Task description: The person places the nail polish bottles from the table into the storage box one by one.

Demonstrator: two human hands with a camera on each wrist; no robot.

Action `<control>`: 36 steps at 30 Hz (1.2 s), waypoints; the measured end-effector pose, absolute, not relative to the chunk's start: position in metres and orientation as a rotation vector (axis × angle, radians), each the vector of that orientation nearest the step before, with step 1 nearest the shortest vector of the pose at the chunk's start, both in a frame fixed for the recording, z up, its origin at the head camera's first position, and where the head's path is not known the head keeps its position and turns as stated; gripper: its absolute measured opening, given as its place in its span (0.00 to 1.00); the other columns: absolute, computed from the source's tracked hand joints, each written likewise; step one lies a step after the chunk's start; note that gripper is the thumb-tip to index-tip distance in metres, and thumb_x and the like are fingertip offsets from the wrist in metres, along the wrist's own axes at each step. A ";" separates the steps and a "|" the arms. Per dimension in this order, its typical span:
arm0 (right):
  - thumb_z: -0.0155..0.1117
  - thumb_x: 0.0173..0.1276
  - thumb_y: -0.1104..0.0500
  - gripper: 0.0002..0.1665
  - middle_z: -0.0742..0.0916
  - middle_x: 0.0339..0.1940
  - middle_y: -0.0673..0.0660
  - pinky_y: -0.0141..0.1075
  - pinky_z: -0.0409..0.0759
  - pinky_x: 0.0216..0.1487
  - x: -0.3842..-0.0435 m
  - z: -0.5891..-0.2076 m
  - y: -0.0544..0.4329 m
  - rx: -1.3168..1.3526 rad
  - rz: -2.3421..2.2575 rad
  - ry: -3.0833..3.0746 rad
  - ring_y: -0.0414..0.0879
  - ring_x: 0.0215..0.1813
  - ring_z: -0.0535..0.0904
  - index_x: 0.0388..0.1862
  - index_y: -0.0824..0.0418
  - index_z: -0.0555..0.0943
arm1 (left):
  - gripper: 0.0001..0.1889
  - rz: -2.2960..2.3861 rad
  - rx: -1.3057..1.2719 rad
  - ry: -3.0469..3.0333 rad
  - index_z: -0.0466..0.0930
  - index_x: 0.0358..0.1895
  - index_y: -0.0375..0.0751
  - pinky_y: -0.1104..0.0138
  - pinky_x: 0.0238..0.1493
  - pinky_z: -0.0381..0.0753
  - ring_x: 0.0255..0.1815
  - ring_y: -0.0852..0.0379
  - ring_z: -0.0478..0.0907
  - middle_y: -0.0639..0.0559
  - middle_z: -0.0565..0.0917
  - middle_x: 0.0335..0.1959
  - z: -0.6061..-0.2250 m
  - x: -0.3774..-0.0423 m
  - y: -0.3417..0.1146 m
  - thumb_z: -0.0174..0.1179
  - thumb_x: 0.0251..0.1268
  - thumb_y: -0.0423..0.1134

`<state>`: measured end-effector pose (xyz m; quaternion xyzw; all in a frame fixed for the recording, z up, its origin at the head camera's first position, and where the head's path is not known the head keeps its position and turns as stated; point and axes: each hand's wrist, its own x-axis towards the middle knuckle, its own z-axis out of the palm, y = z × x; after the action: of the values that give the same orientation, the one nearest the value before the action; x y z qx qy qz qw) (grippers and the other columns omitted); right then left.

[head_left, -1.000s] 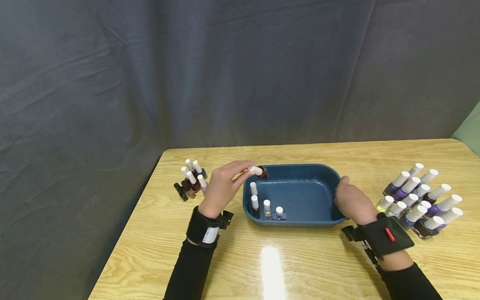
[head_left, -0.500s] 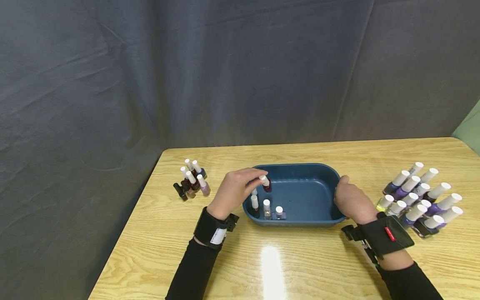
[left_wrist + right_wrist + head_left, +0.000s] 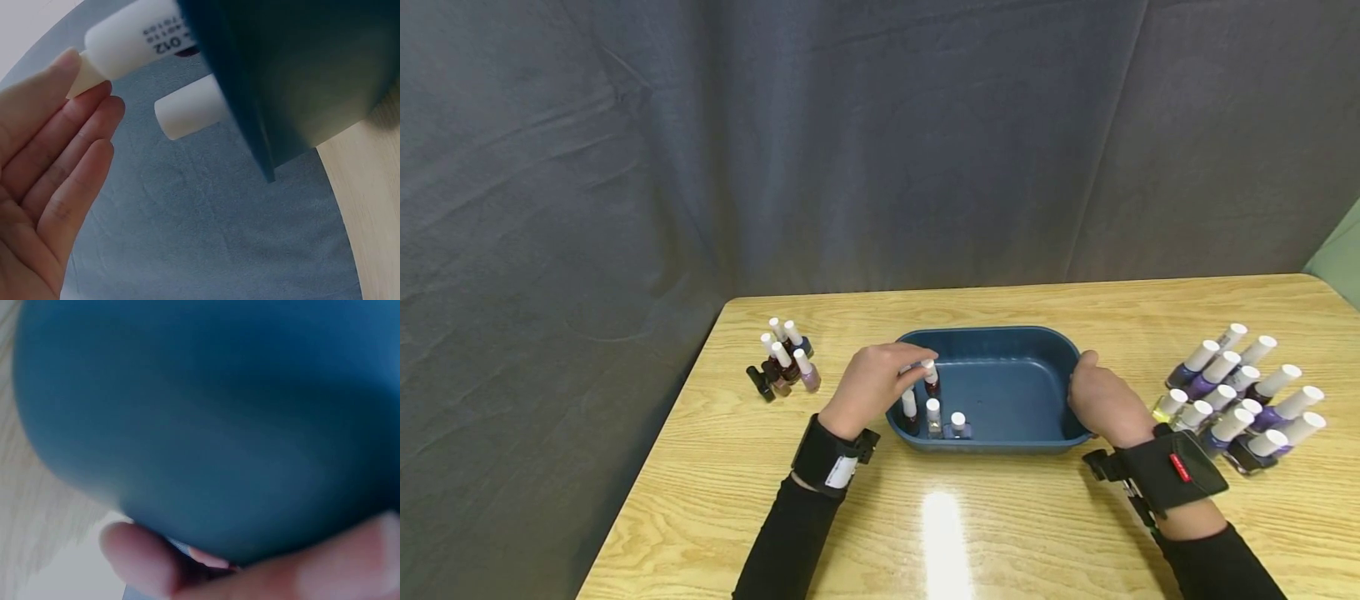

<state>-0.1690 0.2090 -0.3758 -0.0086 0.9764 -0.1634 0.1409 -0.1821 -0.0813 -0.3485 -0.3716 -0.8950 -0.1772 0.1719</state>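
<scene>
My left hand (image 3: 872, 385) pinches the white cap of a dark red nail polish bottle (image 3: 932, 386) between thumb and fingertips. That bottle stands nearly upright inside the left part of a blue plastic bin (image 3: 1011, 402). Along the bin's left and near walls are a dark bottle (image 3: 910, 408), a clear bottle (image 3: 934, 417) and a pale purple bottle (image 3: 958, 427), all white-capped. Another bottle is hidden behind the left hand. In the left wrist view, a white cap marked 012 (image 3: 134, 37) overlaps the pinched cap (image 3: 85, 76). My right hand (image 3: 1105, 404) grips the bin's right end.
Several nail polish bottles (image 3: 782, 357) cluster at the table's left, with one black-capped bottle (image 3: 761, 383) at their edge. A larger white-capped group (image 3: 1225, 392) stands beyond the right wrist. A grey cloth (image 3: 910, 150) hangs behind the wooden table (image 3: 715, 500).
My left hand has moved right and slightly down, lowering the dark red bottle from over the bin's back left rim into the bin and turning it upright. The right hand has stayed put.
</scene>
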 end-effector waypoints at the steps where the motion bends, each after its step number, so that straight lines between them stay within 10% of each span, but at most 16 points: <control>1: 0.41 0.66 0.69 0.29 0.78 0.20 0.66 0.38 0.71 0.23 -0.169 -0.376 0.209 -0.026 -0.471 2.822 0.50 0.22 0.75 0.55 0.90 0.45 | 0.12 -0.497 -1.057 -2.541 0.81 0.49 0.46 0.74 0.45 0.75 0.42 0.61 0.81 0.54 0.85 0.42 -0.349 -0.182 -0.081 0.56 0.63 0.40; 36: 0.39 0.65 0.70 0.30 0.78 0.24 0.70 0.42 0.73 0.26 -0.169 -0.375 0.209 -0.010 -0.463 2.832 0.52 0.26 0.76 0.57 0.91 0.44 | 0.11 -0.399 -1.005 -2.698 0.83 0.45 0.46 0.70 0.39 0.78 0.38 0.60 0.82 0.54 0.86 0.40 -0.355 -0.185 -0.076 0.60 0.60 0.39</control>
<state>-0.1689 0.2088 -0.3752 -0.0035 0.9778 -0.1600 0.1355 -0.1852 -0.0765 -0.3551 -0.3433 -0.9219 -0.1362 0.1172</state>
